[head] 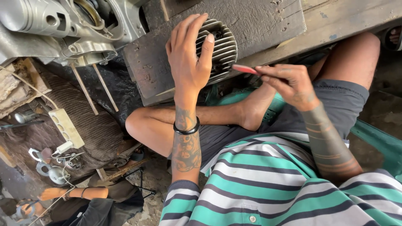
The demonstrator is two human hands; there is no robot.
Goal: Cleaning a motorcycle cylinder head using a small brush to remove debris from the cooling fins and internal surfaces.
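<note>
Person seated cross-legged at a rough wooden desk (pixel 268 25). Left hand (pixel 189 54) spread over a finned metal cylinder (pixel 224 52), fingers grasping it and pinning it on its side near the desk's front edge. Right hand (pixel 289 81) pinches a red-handled tool (pixel 245 69), tip touching the fins at the cylinder's right side. Fins look grey, some grime in the gaps; work appears mid-way, the part under the palm hidden. Engine crankcase (pixel 79 29) with two bare studs lies upper left. Another person's arm (pixel 69 193) shows lower left.
</note>
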